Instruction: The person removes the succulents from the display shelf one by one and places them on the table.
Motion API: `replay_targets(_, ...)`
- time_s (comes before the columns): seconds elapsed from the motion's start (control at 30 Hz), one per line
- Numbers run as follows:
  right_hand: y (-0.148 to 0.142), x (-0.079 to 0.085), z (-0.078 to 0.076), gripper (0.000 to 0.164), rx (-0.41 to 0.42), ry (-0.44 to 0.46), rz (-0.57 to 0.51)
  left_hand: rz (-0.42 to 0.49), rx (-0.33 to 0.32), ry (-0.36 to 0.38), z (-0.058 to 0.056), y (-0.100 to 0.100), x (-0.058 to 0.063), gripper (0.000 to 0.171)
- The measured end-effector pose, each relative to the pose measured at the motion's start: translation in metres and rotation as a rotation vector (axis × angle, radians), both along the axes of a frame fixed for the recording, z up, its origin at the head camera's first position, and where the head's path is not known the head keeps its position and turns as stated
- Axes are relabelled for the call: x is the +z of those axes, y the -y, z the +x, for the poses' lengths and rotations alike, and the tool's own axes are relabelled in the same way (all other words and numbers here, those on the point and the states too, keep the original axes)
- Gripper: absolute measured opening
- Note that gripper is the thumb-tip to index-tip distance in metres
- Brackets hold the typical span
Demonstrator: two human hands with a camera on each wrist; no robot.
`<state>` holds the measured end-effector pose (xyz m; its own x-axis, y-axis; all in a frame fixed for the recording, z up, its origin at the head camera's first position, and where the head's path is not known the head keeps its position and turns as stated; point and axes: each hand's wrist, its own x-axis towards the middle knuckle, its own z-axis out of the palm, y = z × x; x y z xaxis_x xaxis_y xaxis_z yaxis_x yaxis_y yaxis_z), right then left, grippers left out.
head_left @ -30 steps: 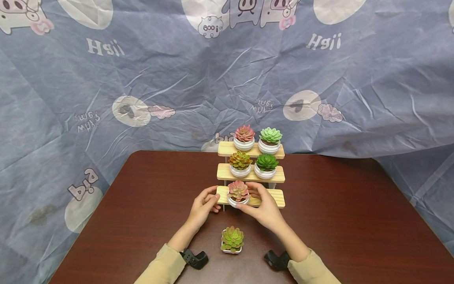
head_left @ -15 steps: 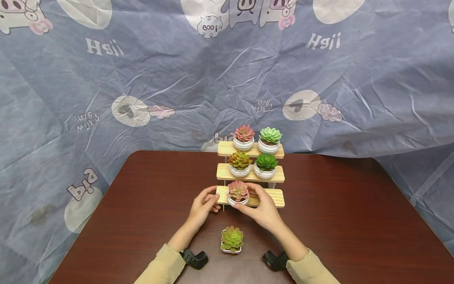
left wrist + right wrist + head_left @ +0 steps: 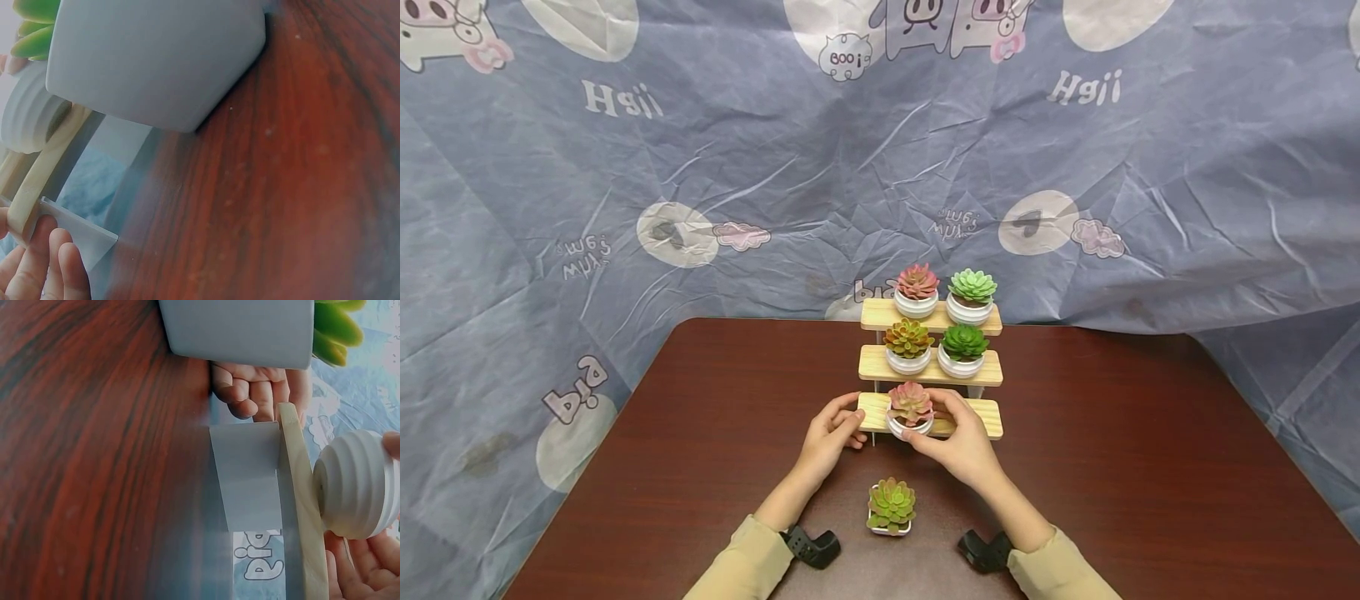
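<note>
My right hand (image 3: pixel 958 439) grips the white ribbed pot of a pink succulent (image 3: pixel 911 403), thumb in front and fingers behind. The pot stands on the lowest wooden board of the tiered plant stand (image 3: pixel 977 418), left of its middle. In the right wrist view the pot (image 3: pixel 356 487) looks tilted against the board, its base touching it. At the board's left end my left hand (image 3: pixel 827 439) pinches the wood; in the left wrist view its fingers (image 3: pixel 39 244) lie under the board. Nearer me, a green succulent in a square white pot (image 3: pixel 891 507) stands on the table.
On the middle board sit an orange-brown succulent (image 3: pixel 908 340) and a dark green one (image 3: pixel 964 343). The top board bears a red succulent (image 3: pixel 917 283) and a light green one (image 3: pixel 972 287). Behind the dark red wooden table (image 3: pixel 1112 467) hangs a blue printed cloth (image 3: pixel 820 150).
Over the last half second the pink succulent's pot has shifted slightly right along the lowest board, together with my right hand. My left hand has stayed at the board's end.
</note>
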<state>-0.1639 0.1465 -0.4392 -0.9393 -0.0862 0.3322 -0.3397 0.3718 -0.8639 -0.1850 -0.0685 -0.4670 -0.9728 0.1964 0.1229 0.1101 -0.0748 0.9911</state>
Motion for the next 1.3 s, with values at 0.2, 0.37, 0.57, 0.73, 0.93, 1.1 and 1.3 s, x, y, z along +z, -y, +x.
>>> replay_targets(0.2, -0.002, 0.000, 0.000, 0.056, -0.005, 0.014, 0.000, -0.003, -0.002, -0.001, 0.000, 0.000, 0.000, 0.038)
replay_targets(0.37, -0.003, -0.002, 0.000, 0.055, -0.007, 0.003, -0.016, -0.009, -0.005, -0.008, 0.000, 0.000, 0.000, 0.038)
replay_targets(0.57, -0.007, -0.002, 0.003, 0.052, 0.015, -0.012, -0.032, -0.008, -0.009, -0.005, 0.000, 0.001, 0.000, 0.038)
replay_targets(0.73, -0.012, -0.002, 0.006, 0.053, 0.031, -0.003, -0.045, -0.007, -0.009, 0.001, 0.000, 0.001, 0.001, 0.038)
replay_targets(0.93, -0.018, 0.000, 0.007, 0.055, 0.052, 0.023, -0.032, -0.023, -0.009, -0.001, 0.001, 0.001, 0.001, 0.039)
replay_targets(1.1, -0.015, 0.026, 0.018, 0.053, 0.078, 0.023, -0.005, -0.028, -0.009, 0.001, 0.001, 0.002, 0.001, 0.039)
replay_targets(1.3, -0.016, 0.036, 0.024, 0.052, 0.115, 0.008, -0.003, -0.029, -0.011, -0.005, 0.001, 0.002, 0.001, 0.038)
